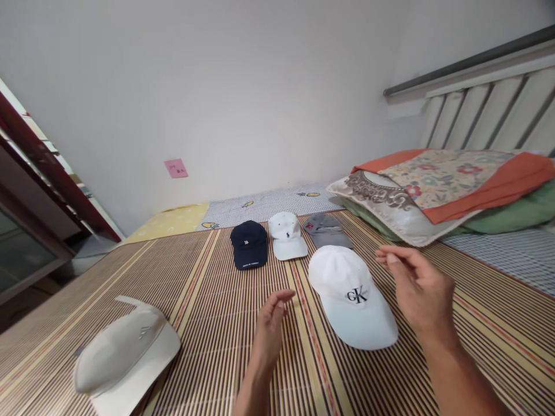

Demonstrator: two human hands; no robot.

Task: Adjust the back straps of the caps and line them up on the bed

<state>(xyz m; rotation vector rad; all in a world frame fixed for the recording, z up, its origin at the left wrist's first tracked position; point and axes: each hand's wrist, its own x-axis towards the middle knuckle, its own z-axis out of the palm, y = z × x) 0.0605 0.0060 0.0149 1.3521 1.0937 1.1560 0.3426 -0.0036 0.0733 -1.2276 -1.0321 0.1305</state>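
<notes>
Between my two hands lies a white cap (347,289) with black "CK" letters, its brim turned toward me and to the right. My left hand (269,320) hovers left of it, fingers loosely bent and holding nothing. To the cap's right is my right hand (420,289), also empty, with half-curled fingers and the thumb a little apart from them. Neither hand touches the cap. Behind it sit a navy cap (250,245), a white cap (286,234) with a small dark emblem, and a grey cap (326,230) in a row. A beige cap (125,352) rests at lower left.
Everything lies on a striped bamboo mat (208,346). Pillows (390,205) with an orange-edged floral cloth (459,179) are stacked at the back right, below a radiator (494,110). A pink note (176,168) is on the wall. A glass-fronted cabinet (26,248) stands at left.
</notes>
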